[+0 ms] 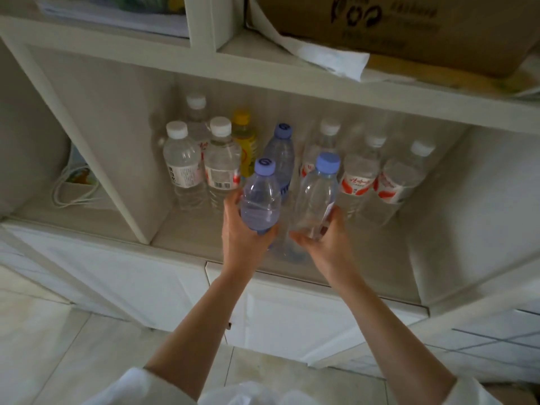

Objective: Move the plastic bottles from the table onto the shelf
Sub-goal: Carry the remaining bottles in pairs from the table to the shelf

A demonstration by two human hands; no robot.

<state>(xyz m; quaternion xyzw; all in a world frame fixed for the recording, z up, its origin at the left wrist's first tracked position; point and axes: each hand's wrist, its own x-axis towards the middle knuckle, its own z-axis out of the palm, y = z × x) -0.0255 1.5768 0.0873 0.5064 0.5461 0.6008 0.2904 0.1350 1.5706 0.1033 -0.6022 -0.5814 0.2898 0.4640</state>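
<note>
My left hand (244,238) grips the base of a bluish plastic bottle with a purple cap (260,194). My right hand (324,239) grips the base of a clear bottle with a purple cap (317,191). Both bottles are held tilted just above the front of the white shelf compartment (187,238). On the shelf behind them stand several bottles: white-capped clear ones at the left (182,162), a yellow one (244,138), another purple-capped one (280,153), and red-labelled ones at the right (361,171). The table is out of view.
A cardboard box (423,27) and white paper (330,58) lie on the shelf above. The left compartment holds a white cord (73,185). White cabinet doors (292,317) sit below the shelf, with tiled floor beneath.
</note>
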